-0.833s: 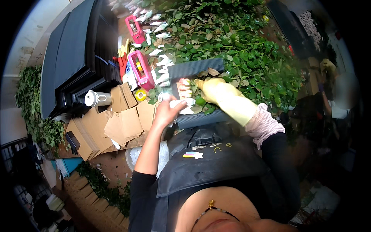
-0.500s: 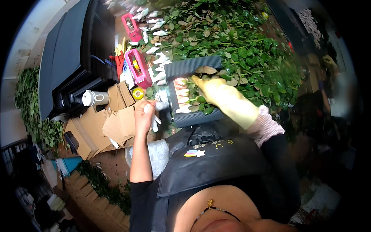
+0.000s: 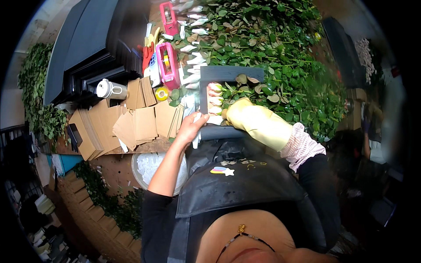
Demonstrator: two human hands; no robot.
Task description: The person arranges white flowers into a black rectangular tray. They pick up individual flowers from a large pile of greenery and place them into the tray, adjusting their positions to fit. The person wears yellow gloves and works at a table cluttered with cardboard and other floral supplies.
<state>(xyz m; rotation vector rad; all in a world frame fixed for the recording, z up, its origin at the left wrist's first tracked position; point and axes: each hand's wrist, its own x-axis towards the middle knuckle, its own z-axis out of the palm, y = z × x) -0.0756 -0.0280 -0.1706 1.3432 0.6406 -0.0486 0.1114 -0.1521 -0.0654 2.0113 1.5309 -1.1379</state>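
Several pink-and-cream roses [image 3: 215, 100] lie in a column on a black corrugated sheet [image 3: 232, 73], heads to the left and leafy stems to the right. At the lower end of the column lies a white-wrapped rose [image 3: 215, 120]. My right hand [image 3: 243, 115], in a pale yellow rubber glove, curls beside this lowest rose, seemingly on its stem; the palm side is hidden. My bare left hand [image 3: 191, 129] is closed at the sheet's lower left edge, its fingertips close to the wrapped rose. A white sleeve [image 3: 197, 117] shows between its fingers.
Leafy rose stems [image 3: 280, 57] cover the table beyond and right. To the left are pink tape dispensers [image 3: 169, 70], a yellow tape roll [image 3: 162, 93], cardboard pieces [image 3: 144, 126], a white mug [image 3: 109, 89] and stacked black sheets [image 3: 94, 37]. Below stands a tub [image 3: 135, 166] of white pieces.
My left hand has moved right, up to the sheet's edge. My right hand has come down from the upper roses to the lowest one. The whole view has shifted slightly.
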